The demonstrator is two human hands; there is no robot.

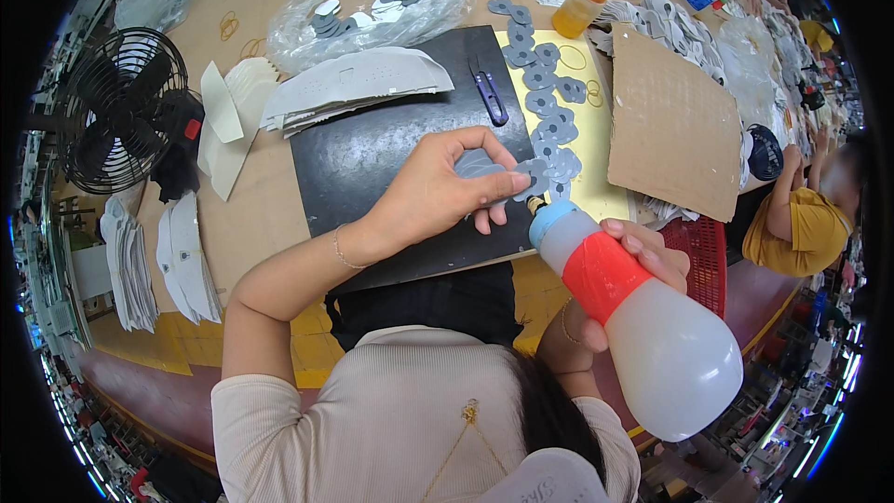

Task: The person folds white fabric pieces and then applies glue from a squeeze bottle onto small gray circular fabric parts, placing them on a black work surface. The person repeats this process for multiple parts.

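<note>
My left hand (pixel 436 188) is closed around a small stack of grey cut pieces (pixel 477 164), thumb and fingers pinching it above the black board (pixel 358 163). My right hand (pixel 659 259) grips a translucent white squeeze bottle (pixel 675 359) with a red band and a light blue collar. Tilted, the bottle has its dark nozzle tip close to the grey piece at my left thumb; whether they touch I cannot tell. Just beyond, overlapping grey pieces with small dark holes (pixel 556 127) run in a line over a yellow sheet (pixel 596 188).
Purple-handled thread snips (pixel 489 98) and stacked white panels (pixel 363 84) lie on the board. Behind are a plastic bag of pieces (pixel 372 5) and an amber bottle (pixel 579 9). A black fan (pixel 121 112) stands left; cardboard (pixel 675 121) and a red basket (pixel 700 261) are right.
</note>
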